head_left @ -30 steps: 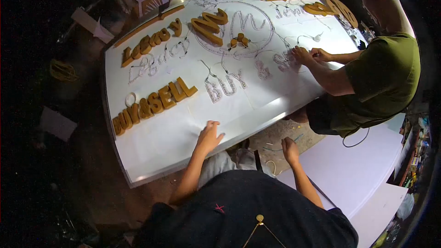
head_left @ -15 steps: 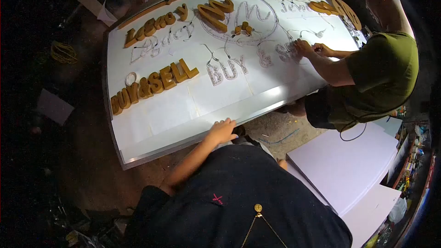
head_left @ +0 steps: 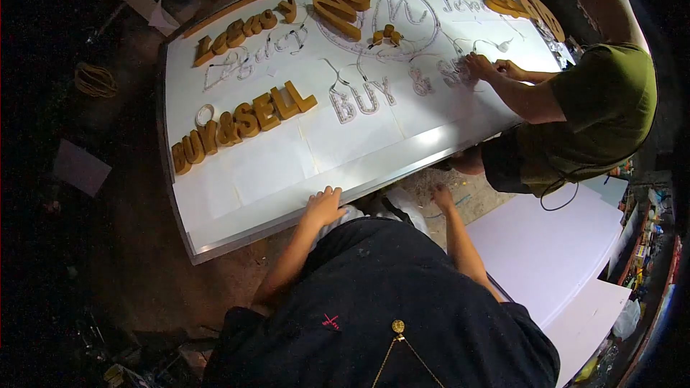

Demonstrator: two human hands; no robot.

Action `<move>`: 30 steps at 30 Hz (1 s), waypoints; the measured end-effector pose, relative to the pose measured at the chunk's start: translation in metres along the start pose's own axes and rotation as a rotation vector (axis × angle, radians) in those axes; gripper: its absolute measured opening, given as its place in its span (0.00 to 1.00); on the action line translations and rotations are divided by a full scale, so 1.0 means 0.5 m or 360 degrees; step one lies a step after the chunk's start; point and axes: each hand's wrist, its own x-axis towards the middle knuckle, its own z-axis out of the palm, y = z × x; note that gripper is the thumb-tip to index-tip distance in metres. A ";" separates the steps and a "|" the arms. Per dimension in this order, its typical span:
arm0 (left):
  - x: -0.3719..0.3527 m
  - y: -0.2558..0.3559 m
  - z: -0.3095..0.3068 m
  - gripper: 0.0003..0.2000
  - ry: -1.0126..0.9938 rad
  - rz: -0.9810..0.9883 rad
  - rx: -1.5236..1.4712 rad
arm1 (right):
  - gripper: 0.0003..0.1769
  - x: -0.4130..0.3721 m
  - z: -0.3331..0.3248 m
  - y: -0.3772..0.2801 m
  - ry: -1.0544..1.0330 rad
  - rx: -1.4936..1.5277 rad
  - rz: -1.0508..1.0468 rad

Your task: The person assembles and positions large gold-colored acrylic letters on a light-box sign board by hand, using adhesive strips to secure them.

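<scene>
Rests left hand (head_left: pixel 324 207), fingers loosely spread, at near edge of white table (head_left: pixel 269 183); holds right hand (head_left: pixel 443 198) apart, closure indeterminable.

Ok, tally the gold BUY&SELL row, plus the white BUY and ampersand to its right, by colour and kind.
Gold BUY letters: 3
Gold ampersand: 1
Gold SELL letters: 4
White BUY letters: 3
White ampersand: 1
Total: 12

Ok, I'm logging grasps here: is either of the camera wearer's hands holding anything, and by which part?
Nothing is visibly held. The left hand rests at the near edge of the white table; the right hand is off it.
</scene>
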 end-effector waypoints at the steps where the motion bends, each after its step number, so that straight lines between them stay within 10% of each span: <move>1: -0.001 0.004 0.004 0.28 -0.0087 -0.0015 -0.0005 | 0.11 -0.031 -0.037 -0.078 -0.0240 0.0480 0.0233; 4: -0.005 0.009 0.011 0.28 -0.0174 0.0015 -0.0065 | 0.14 -0.130 -0.179 -0.313 -0.0718 0.1409 0.0052; 12: 0.028 0.042 -0.025 0.28 -0.0126 0.0053 0.0141 | 0.13 -0.435 -0.638 -0.726 -0.1705 0.1327 -0.2913; 30: 0.158 0.241 -0.008 0.25 0.0005 0.0102 0.0066 | 0.17 -0.471 -0.825 -0.713 -0.2070 0.1306 -0.3387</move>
